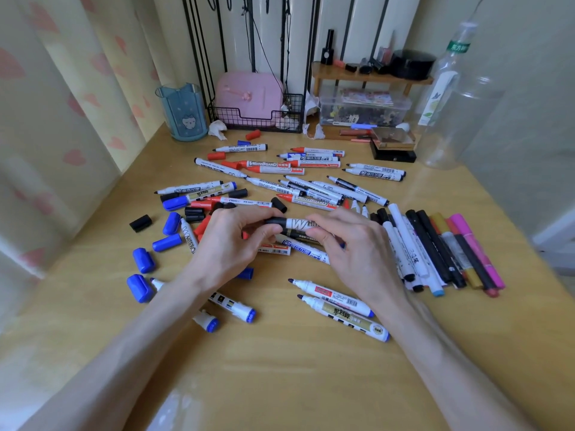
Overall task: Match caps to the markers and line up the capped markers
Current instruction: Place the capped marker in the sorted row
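Holding whiteboard marker (pixel 300 224) above the table (pixel 280 368), long axis left to right, barrel gripped in right hand (pixel 351 244), black cap (pixel 275 221) at its left end pinched by left hand (pixel 227 244) (fully seated or not, cannot tell).

The bare left forearm (pixel 124 353) and right forearm (pixel 451 353) reach forward and converge over the worktop (pixel 280 384). The left grip (pixel 230 241), back up, curls fingers and thumb round the black-capped end of a white plastic marker (pixel 295 223); the right grip (pixel 351 244), knuckles up, pinches its barrel
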Available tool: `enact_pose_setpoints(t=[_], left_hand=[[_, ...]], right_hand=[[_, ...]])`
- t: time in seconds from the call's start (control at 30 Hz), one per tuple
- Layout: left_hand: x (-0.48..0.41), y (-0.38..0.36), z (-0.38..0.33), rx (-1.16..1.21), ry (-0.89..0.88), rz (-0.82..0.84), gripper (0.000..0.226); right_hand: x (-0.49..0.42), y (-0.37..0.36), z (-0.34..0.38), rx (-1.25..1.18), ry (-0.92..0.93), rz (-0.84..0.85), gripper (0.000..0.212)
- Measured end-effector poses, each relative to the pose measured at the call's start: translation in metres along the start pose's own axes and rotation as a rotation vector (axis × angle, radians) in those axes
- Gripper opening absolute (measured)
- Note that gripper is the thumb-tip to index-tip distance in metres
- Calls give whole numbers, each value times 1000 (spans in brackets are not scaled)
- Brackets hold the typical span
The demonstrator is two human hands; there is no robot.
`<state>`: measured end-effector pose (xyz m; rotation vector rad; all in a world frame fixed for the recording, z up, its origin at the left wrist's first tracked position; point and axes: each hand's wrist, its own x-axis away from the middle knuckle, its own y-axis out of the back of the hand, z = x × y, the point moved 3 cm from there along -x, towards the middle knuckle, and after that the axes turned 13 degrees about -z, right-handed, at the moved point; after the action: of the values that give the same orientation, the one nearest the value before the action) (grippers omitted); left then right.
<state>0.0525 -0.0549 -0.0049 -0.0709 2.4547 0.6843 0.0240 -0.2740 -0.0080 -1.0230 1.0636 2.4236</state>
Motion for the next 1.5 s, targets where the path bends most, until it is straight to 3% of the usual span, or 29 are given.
enact_pose_setpoints(t=[0.3,0.5,0.73,0.9,1.13,1.5], left_hand=[[-2,2,-2,-39,-58,-24,22],[-3,-3,-6,-43,-100,54,19],[-2,-12,-11,48,-25,90,18],[-3,-22,-11,23,-54,136,41],[-9,-41,-21,44,-101,156,29],[-7,-44,-20,39,-98,171,27]], right_hand=[[2,-4,3,-24,-47,-24,23],[-5,6,5,33,-42,37,22],[-7,19,17,127,9,104,20],[-12,32,1,196,-154,85,18],[-17,69,-56,616,-520,40,20],[-16,90,-74,698,-626,65,29]])
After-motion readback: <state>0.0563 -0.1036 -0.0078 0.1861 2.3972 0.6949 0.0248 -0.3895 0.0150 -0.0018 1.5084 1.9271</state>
